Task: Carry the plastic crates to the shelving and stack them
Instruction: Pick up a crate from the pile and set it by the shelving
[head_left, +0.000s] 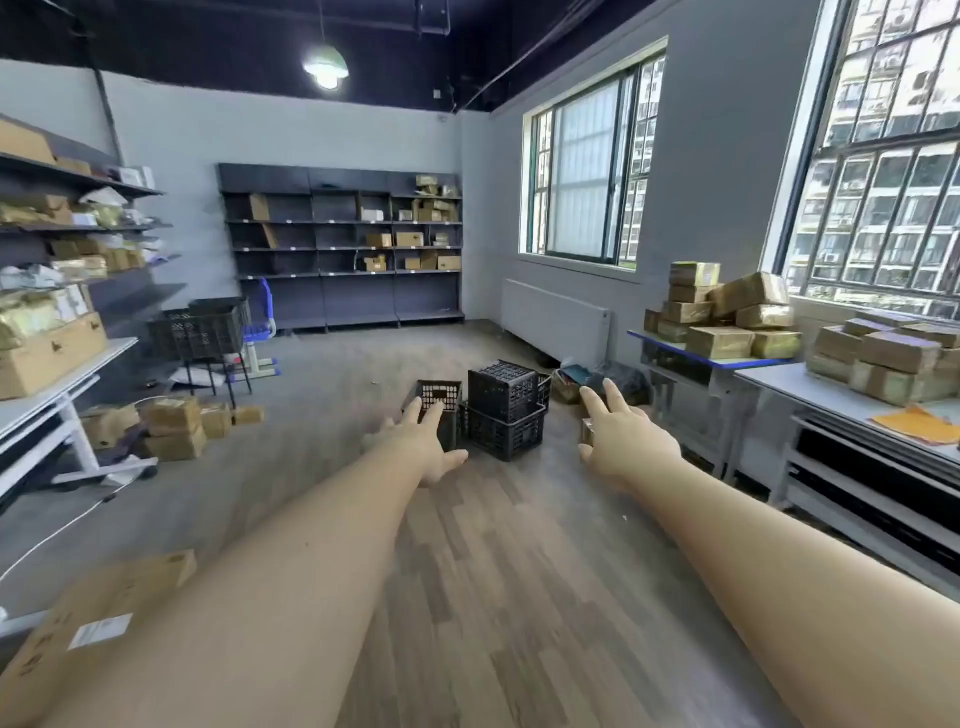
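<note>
three black plastic crates (501, 415) sit clustered on the wood floor (519, 571), one perched on another, none lifted yet; more crates (200, 327) already stand by the far shelving (343, 244). left hand (423, 449) and right hand (623, 441) reach toward them, each grip released, fingers spread, not touching.

- Both bare arms reach forward over the wood-pattern floor (498, 571), the left hand (423, 447) and right hand (626, 441) spread with straight fingers, holding nothing.
- Ahead on the floor sit black plastic crates: a tilted crate (503, 389) in a lower crate (501, 431), a small crate (439, 402) beside them.
- More black crates (200, 327) stand at left; dark shelving (343, 244) lines the far wall.
</note>
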